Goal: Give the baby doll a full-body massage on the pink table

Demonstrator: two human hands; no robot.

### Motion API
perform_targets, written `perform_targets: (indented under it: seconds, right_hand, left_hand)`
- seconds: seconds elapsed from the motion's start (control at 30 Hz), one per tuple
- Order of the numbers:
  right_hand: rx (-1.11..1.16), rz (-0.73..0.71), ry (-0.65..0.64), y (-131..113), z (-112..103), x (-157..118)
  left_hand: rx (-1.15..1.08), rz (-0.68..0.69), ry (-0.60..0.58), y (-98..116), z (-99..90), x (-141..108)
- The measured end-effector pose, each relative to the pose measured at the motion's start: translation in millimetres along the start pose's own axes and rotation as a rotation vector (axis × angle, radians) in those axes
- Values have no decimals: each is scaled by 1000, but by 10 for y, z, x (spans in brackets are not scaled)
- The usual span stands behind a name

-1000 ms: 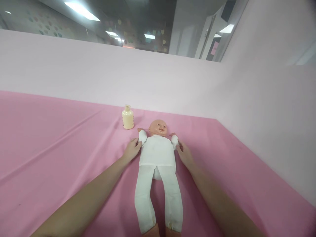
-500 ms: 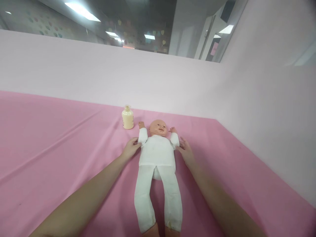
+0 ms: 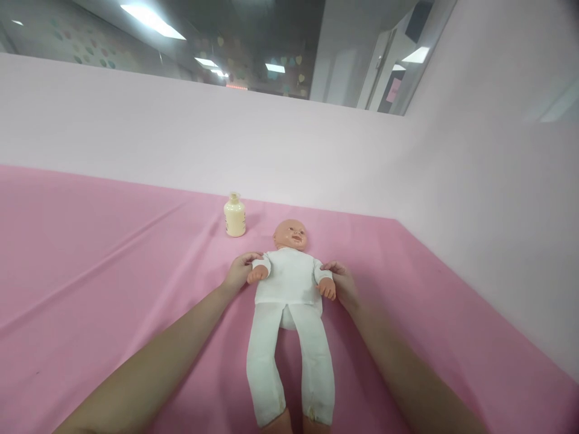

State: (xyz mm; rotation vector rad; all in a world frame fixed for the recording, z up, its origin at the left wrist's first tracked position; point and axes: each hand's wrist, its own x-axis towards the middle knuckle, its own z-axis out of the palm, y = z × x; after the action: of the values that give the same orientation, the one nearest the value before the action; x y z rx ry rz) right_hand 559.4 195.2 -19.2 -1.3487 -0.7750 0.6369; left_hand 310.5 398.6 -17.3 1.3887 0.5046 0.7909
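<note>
A baby doll [image 3: 289, 277] in white clothes lies face up on the pink cloth [image 3: 136, 253], its head toward the wall. My left hand [image 3: 242, 269] is closed on the doll's arm [image 3: 262, 265] at the left side of its body. On the other side, my right hand [image 3: 342, 280] grips the other doll arm [image 3: 322, 273] by the sleeve. Both doll arms are bent down, with the small hands pointing toward its legs. Parts of my fingertips are hidden behind the sleeves.
A cream pump bottle [image 3: 235, 218] stands upright behind my left hand, left of the doll's head. A pale wall [image 3: 181, 132] rises behind the cloth and another on the right. Above the back wall is a glass window [image 3: 271, 36].
The doll's two arms have swung from pointing up beside its head to pointing down. My fingers have moved with them and closed on the sleeves.
</note>
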Motion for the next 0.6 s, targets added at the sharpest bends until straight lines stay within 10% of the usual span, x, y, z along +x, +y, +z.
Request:
perform_targets:
  seconds: [0.6]
  right_hand:
    - [-349,-100,134,65,-43,44]
  left_hand:
    - [486,281,83,169,110,-136]
